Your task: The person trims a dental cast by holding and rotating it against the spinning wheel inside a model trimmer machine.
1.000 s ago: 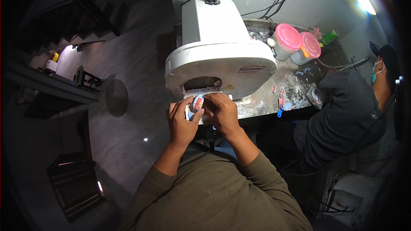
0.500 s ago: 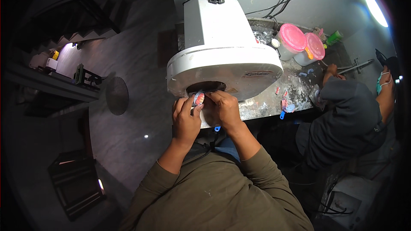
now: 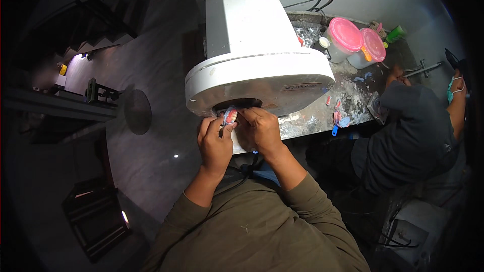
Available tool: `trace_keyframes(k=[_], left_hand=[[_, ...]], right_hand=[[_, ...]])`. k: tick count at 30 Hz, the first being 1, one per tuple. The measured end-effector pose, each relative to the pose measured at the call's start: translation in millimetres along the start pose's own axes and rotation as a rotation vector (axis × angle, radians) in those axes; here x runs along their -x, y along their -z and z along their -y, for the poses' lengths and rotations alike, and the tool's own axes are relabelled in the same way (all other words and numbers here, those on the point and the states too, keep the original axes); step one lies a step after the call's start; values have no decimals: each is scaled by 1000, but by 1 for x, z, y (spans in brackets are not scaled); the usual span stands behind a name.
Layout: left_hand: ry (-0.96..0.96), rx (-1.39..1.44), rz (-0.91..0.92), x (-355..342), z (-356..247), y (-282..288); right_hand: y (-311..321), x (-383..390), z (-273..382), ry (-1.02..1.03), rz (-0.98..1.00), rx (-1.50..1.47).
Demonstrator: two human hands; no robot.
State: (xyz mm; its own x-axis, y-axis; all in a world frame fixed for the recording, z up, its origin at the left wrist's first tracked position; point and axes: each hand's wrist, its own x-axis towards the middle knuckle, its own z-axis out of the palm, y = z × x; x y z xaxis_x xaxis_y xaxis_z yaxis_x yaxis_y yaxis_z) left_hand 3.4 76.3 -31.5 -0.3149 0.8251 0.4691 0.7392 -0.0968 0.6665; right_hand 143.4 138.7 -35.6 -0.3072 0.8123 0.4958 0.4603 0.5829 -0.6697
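Between the fingertips and thumb of my left hand (image 3: 214,143) is a denture (image 3: 230,116), with pink gum, pale teeth and a bluish-grey mass around it. It is tilted in front of the dark opening (image 3: 252,103) in the underside of a white bench machine (image 3: 262,25). My right hand (image 3: 263,130) is just to the right of the denture, its fingers closed and pointing at the opening. Its fingertips are partly hidden, and I cannot make out what they hold, if anything.
Right of the machine, the stained bench (image 3: 302,127) bears pink-and-blue pieces and a blue-handled impression tray (image 3: 335,130). Behind stand two pink-lidded tubs (image 3: 346,34), a small jar (image 3: 323,43) and a green bottle (image 3: 396,34). A person in dark clothing (image 3: 413,131) is close on my right.
The machine and both hands sit slightly further left in the picture, as the view has shifted a little. My left hand still holds the denture at the opening, with my right hand beside it.
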Motion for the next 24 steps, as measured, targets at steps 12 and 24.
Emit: trace_keyframes(k=[12,24], left_hand=[[15,-37,-92,-3,5,2],[-14,-12,-122,-6,8,-3]], right_hand=[[-6,4,-2,-5,2,53],[-4,1,-3,-4,17,66]])
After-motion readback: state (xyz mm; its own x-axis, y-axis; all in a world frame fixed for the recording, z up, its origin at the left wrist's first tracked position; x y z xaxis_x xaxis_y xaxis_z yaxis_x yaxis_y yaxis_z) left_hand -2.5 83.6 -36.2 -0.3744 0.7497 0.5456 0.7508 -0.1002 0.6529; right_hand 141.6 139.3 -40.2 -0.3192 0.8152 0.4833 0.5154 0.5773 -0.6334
